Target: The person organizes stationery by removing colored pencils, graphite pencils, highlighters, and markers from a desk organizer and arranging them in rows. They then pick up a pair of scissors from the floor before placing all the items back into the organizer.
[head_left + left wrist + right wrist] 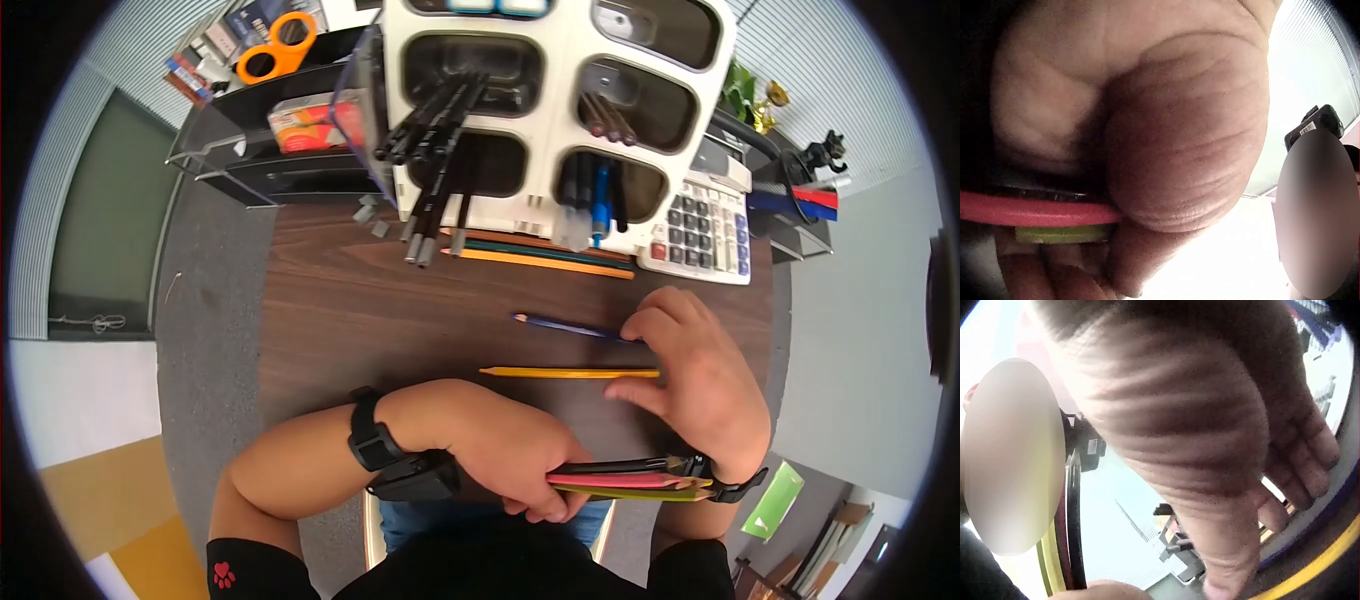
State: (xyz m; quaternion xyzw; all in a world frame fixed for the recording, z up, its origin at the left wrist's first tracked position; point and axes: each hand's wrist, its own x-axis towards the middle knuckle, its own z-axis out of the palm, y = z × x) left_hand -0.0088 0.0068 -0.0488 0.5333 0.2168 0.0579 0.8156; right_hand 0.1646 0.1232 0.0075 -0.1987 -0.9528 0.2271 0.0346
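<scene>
My left hand [510, 440] grips a bundle of pencils low over the table's front edge: black pencils [615, 466], a pink pencil [610, 481] and an olive-green pencil [640, 494]. Their sharpened tips point right. In the left wrist view, the pink pencil [1035, 209] runs between palm and fingers. My right hand [705, 385] is over the table, thumb and fingers spread apart. Its fingertips are right at the end of a dark blue pencil [570, 326], and its thumb lies close to a yellow pencil [550, 373]. Both pencils lie on the table with tips pointing left.
A white organizer [550, 120] with black pencils [435, 150] and pens stands at the back. Before it lie an orange-yellow pencil [540, 262] and a dark green one [520, 247]. A calculator [700, 230] sits back right; orange scissors [277, 50] are on a black rack at left.
</scene>
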